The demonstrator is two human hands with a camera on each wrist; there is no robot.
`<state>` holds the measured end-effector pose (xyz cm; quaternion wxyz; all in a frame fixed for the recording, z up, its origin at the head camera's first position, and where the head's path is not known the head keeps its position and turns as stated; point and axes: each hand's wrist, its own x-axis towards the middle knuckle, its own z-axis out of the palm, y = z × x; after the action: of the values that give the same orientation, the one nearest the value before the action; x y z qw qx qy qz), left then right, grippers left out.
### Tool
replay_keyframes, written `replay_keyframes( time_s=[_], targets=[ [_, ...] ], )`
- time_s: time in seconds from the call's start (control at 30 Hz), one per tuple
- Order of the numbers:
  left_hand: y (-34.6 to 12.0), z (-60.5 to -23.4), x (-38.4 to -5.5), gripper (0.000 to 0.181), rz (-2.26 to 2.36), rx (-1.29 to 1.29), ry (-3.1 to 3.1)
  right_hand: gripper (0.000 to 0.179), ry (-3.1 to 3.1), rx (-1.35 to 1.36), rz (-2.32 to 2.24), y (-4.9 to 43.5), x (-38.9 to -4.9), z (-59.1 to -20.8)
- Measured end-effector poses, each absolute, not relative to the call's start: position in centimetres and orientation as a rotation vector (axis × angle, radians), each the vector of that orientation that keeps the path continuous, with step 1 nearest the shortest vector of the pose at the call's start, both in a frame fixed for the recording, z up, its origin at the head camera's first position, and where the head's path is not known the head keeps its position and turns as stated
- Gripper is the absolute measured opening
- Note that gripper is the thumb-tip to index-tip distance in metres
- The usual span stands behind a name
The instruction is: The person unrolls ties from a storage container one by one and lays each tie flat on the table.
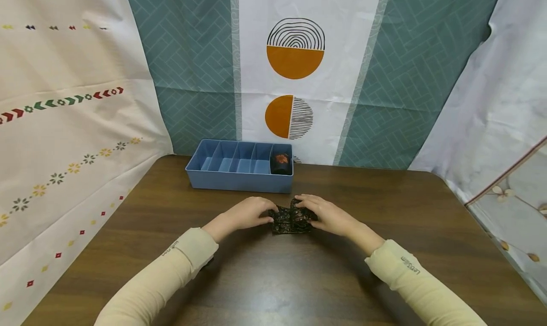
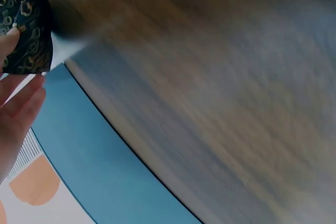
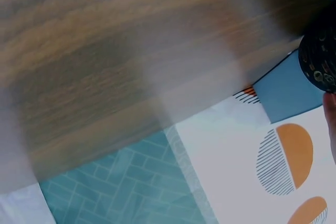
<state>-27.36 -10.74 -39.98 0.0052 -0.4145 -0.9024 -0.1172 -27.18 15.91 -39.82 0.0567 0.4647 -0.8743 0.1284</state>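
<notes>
A black cloth with a small tan pattern [image 1: 282, 221] is held low over the middle of the table, flat on its left part and folded or rolled up thicker on its right. My left hand [image 1: 249, 212] pinches its left end; in the left wrist view the thumb lies on the near face of the cloth [image 2: 32, 35] and the fingers are behind it. My right hand [image 1: 328, 215] grips the thick right part, fingers over the top and thumb low. The right wrist view catches only the rounded dark end of the cloth [image 3: 319, 61] and a fingertip below it.
Behind the hands stands a blue divided box [image 1: 239, 181]. Its rightmost compartment holds a rolled black cloth with an orange flower print [image 1: 280, 162]. The brown wooden table [image 1: 141, 250] reaches back to a patterned curtain [image 1: 192, 55], with more hung fabric at both sides.
</notes>
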Motion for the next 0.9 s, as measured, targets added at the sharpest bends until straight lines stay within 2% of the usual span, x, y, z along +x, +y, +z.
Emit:
replay_keyframes(
  time_s=[0.13,0.3,0.6,0.77,0.9],
  targets=[
    [-11.3,-39.8,-27.4,0.025,-0.316,-1.357,-2.883,0.060,-2.625,1.432,0.310,16.1,-27.2,-39.7],
    [-11.4,-39.9,-27.3,0.032,-0.275,-1.317,-3.023,0.058,-2.613,1.453,0.286,16.6,-27.4,-39.7],
    [-9.3,-41.0,-27.5,0.018,-0.094,-1.310,-2.784,0.050,-2.612,1.487,0.305,17.0,-27.6,-39.7],
    [-8.3,-41.3,-27.7,0.048,-0.111,-1.421,-2.839,0.045,-2.633,1.489,0.328,16.9,-27.6,-39.6],
    [-8.1,-41.4,-27.9,0.054,-0.119,-1.492,-2.917,0.044,-2.646,1.482,0.274,16.6,-27.7,-39.6]
  ],
)
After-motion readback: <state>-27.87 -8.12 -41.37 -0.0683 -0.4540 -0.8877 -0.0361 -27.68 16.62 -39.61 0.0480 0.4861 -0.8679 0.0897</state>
